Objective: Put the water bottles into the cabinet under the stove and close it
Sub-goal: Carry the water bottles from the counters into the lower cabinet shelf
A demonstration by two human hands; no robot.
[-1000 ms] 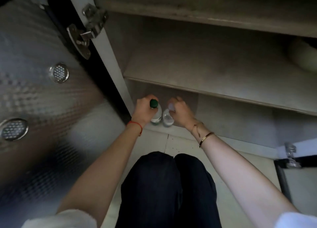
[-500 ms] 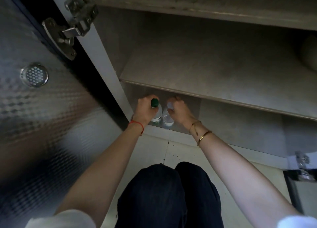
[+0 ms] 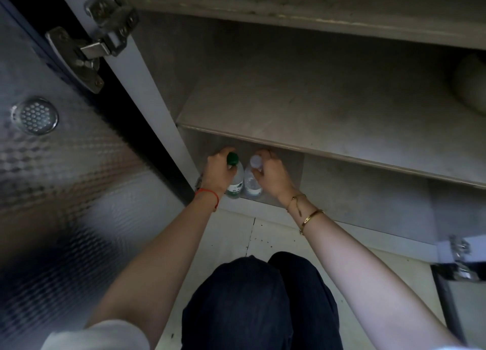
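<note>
Two clear water bottles stand upright side by side on the cabinet's bottom board [image 3: 355, 192], at its left end under the middle shelf [image 3: 315, 118]. The green-capped bottle [image 3: 234, 177] is on the left, and my left hand [image 3: 218, 172] is wrapped around its neck and shoulder. The white-capped bottle [image 3: 253, 181] touches it on the right, with my right hand [image 3: 272, 174] closed around its upper part. Both bottles' lower halves show between my wrists.
The left cabinet door [image 3: 52, 178], patterned metal with round vents, stands open close to my left arm, hung on a steel hinge [image 3: 89, 47]. The right door [image 3: 462, 284] is open at the lower right. My knees [image 3: 260, 297] are just before the cabinet's front edge.
Both hands stay on the bottles, which hold their place on the bottom board. My head has tipped a little, so the view slid down and the white cap now shows more.
</note>
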